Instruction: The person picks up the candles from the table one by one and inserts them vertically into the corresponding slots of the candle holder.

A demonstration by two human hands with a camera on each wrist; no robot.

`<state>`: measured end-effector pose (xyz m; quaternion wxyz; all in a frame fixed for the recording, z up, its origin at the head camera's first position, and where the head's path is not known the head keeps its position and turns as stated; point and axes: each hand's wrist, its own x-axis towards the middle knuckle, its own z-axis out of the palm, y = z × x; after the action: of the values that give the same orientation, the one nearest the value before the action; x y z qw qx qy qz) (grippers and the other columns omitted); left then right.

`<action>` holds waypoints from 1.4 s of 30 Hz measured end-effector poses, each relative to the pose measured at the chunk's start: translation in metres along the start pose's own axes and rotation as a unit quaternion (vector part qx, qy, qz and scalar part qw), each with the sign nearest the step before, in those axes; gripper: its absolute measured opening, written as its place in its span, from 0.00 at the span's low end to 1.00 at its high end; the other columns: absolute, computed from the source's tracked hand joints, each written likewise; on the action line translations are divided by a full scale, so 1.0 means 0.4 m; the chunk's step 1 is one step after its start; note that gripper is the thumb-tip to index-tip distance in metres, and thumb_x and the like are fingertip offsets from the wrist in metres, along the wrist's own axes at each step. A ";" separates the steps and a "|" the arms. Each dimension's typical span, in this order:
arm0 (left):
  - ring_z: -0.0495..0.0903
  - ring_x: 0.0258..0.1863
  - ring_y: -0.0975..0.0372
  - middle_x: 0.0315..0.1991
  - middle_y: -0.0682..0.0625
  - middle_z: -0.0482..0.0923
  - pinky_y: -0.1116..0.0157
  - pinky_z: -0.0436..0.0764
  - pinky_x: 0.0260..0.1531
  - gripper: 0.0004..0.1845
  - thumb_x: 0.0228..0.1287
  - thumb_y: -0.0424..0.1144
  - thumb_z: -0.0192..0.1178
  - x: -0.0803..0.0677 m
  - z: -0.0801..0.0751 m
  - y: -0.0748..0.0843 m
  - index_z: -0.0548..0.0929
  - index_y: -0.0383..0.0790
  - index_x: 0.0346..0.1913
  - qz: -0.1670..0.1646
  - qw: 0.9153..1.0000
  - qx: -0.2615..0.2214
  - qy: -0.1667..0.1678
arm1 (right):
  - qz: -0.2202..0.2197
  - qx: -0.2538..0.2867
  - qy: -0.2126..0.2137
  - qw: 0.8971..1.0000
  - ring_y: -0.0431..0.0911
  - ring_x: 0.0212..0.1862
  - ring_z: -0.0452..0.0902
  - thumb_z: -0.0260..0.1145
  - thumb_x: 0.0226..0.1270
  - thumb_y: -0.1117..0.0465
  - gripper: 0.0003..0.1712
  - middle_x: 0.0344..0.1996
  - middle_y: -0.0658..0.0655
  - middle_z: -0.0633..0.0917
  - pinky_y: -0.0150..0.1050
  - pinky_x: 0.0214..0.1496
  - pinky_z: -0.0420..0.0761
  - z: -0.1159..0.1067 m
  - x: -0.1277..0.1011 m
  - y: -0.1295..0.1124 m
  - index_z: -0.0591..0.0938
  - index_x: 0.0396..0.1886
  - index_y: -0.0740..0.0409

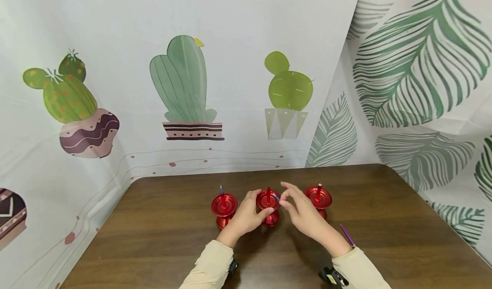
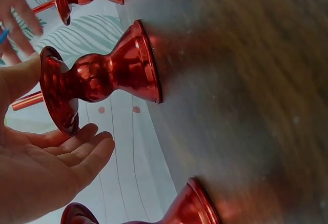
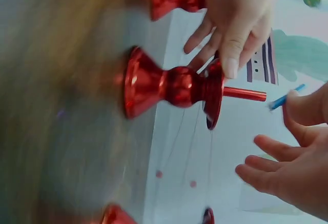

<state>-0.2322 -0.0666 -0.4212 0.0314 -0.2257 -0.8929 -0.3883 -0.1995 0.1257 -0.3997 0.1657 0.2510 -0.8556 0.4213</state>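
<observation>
Three shiny red candle holders stand in a row on the table, each with a thin red tube rising from its dish. My left hand grips the dish rim of the middle candle holder, thumb on the near side. In my right hand a thin blue candle is pinched between thumb and index finger. It is tilted close beside the tube of the middle holder, with a small gap in the right wrist view. The other right fingers are spread.
The left candle holder carries a blue candle upright in its tube. The right candle holder stands behind my right hand. A thin purple stick lies on the brown table, beside my right forearm. A patterned curtain hangs behind.
</observation>
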 end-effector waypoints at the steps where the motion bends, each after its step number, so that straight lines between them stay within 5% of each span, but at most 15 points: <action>1: 0.76 0.54 0.49 0.57 0.35 0.70 0.53 0.75 0.56 0.36 0.62 0.44 0.66 0.001 0.000 -0.001 0.65 0.25 0.65 -0.001 1.000 -0.001 0.000 | 0.008 0.026 0.006 1.000 0.66 0.62 0.69 0.63 0.64 0.70 0.07 0.60 0.70 0.73 0.62 0.59 0.70 0.002 0.012 0.002 0.73 0.34 0.57; 4: 0.76 0.53 0.50 0.57 0.36 0.71 0.53 0.76 0.55 0.36 0.62 0.44 0.66 0.002 0.000 -0.002 0.65 0.25 0.65 -0.006 1.000 -0.004 0.000 | 0.046 0.117 0.020 0.992 0.62 0.61 0.71 0.62 0.67 0.69 0.03 0.61 0.68 0.74 0.57 0.61 0.70 0.011 0.049 0.007 0.75 0.35 0.62; 8: 0.76 0.53 0.50 0.57 0.36 0.70 0.54 0.76 0.55 0.36 0.62 0.43 0.66 0.003 0.001 -0.003 0.65 0.25 0.65 -0.009 1.000 -0.003 0.000 | 0.103 0.225 0.044 0.968 0.58 0.63 0.70 0.61 0.69 0.67 0.06 0.62 0.64 0.74 0.52 0.66 0.67 0.025 0.089 0.006 0.76 0.38 0.67; 14: 0.76 0.53 0.50 0.56 0.35 0.70 0.54 0.76 0.55 0.35 0.62 0.43 0.66 0.003 0.002 -0.003 0.65 0.25 0.64 -0.002 1.000 -0.002 0.004 | 0.130 0.281 0.075 0.948 0.51 0.69 0.63 0.61 0.70 0.66 0.08 0.61 0.61 0.75 0.49 0.69 0.64 0.053 0.120 0.009 0.76 0.41 0.70; 27: 0.77 0.52 0.51 0.57 0.35 0.70 0.55 0.77 0.53 0.36 0.62 0.44 0.66 0.002 0.004 -0.006 0.64 0.25 0.65 -0.001 1.000 -0.001 -0.003 | 0.105 0.226 0.108 0.962 0.56 0.57 0.77 0.63 0.66 0.69 0.03 0.60 0.62 0.77 0.40 0.56 0.78 0.092 0.113 0.030 0.78 0.36 0.67; 36: 0.77 0.52 0.50 0.57 0.36 0.70 0.54 0.78 0.53 0.36 0.62 0.44 0.66 0.004 0.005 -0.007 0.65 0.25 0.65 0.002 1.000 0.004 -0.002 | 0.089 0.212 0.088 0.969 0.60 0.58 0.75 0.62 0.66 0.71 0.05 0.60 0.67 0.75 0.55 0.60 0.72 0.071 0.098 0.015 0.78 0.40 0.69; 42: 0.77 0.53 0.50 0.57 0.36 0.69 0.54 0.77 0.54 0.36 0.62 0.44 0.65 0.003 0.007 -0.006 0.64 0.25 0.65 0.001 1.000 0.001 -0.007 | 0.050 0.198 0.074 0.976 0.59 0.59 0.74 0.64 0.66 0.69 0.09 0.60 0.65 0.75 0.53 0.61 0.72 0.071 0.105 0.027 0.80 0.44 0.69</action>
<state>-0.2339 -0.0656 -0.4248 0.0258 -0.2289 -0.8932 -0.3862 -0.2423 0.0963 -0.4026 0.1542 0.2044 -0.7519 0.6076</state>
